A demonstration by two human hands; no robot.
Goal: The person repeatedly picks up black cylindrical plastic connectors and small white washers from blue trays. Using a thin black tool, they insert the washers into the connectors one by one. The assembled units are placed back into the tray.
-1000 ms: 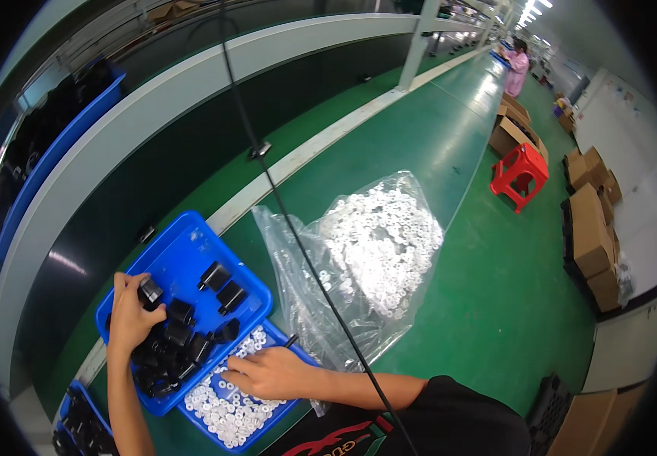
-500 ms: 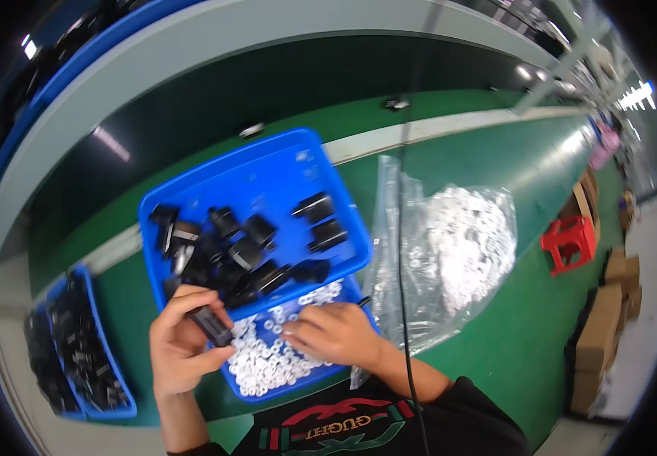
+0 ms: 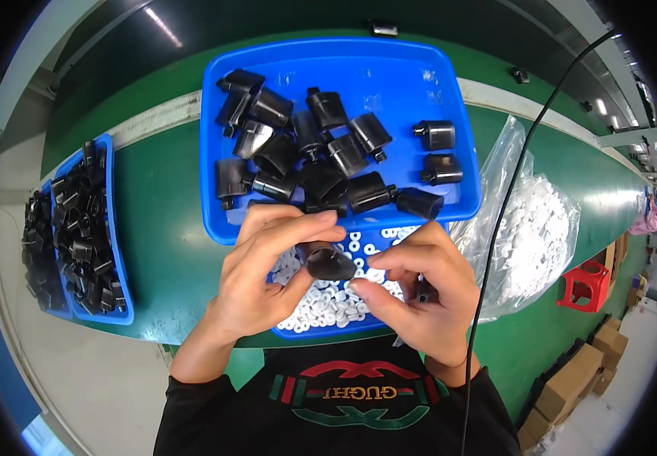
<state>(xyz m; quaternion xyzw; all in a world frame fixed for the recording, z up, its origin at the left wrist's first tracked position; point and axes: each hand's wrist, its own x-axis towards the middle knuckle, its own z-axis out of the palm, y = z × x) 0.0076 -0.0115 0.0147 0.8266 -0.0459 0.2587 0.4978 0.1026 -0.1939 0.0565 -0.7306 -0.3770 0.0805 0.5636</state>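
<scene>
Left hand (image 3: 264,277) is gripping one black cap (image 3: 328,261) over the near edge of the belt (image 3: 169,251), right hand (image 3: 420,292) pinching a white ring (image 3: 364,264) up against it. Looks like plenty left: the caps tray (image 3: 344,144) is well stocked, and the rings tray (image 3: 328,304) too.

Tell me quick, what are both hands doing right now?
Left hand: closed on a black plastic cap.
Right hand: fingertips pinched together beside the cap; whether they hold anything cannot be told.
</scene>
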